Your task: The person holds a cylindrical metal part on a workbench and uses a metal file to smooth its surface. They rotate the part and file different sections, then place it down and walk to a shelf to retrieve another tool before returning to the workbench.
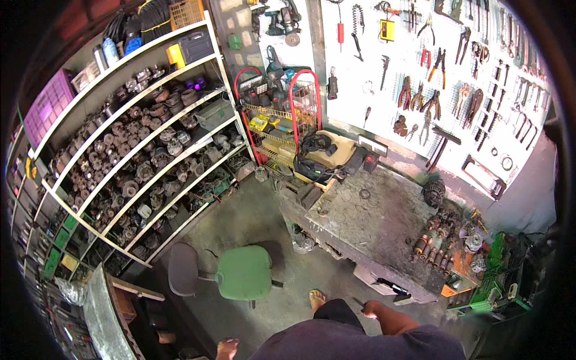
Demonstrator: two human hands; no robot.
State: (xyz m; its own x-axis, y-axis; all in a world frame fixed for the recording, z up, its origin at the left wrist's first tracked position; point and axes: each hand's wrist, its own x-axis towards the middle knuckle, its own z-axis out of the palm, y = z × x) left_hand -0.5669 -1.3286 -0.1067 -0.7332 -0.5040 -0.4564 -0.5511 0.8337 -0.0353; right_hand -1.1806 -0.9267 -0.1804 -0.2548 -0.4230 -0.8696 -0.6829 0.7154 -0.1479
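Observation:
My right hand (371,309) is low in front of my body, between my dark shorts and the workbench (360,216). It grips a thin dark object (358,302), whose end sticks out past the fingers; its kind is too small to make out. Down at the bottom edge hangs my left hand (228,346), away from any surface. Its fingers look partly curled, and whether anything is inside cannot be seen. The green seat of a chair (245,272) stands on the floor ahead of it. Several cylindrical motor armatures (431,255) lie at the bench's right end.
White-edged shelves (148,166) full of used machine parts line the left. A pegboard (387,90) with pliers, wrenches and a hacksaw covers the wall. Beside the bench are a red-framed wire rack (274,121) and green crates (492,270). A metal-topped table (101,310) occupies the lower left.

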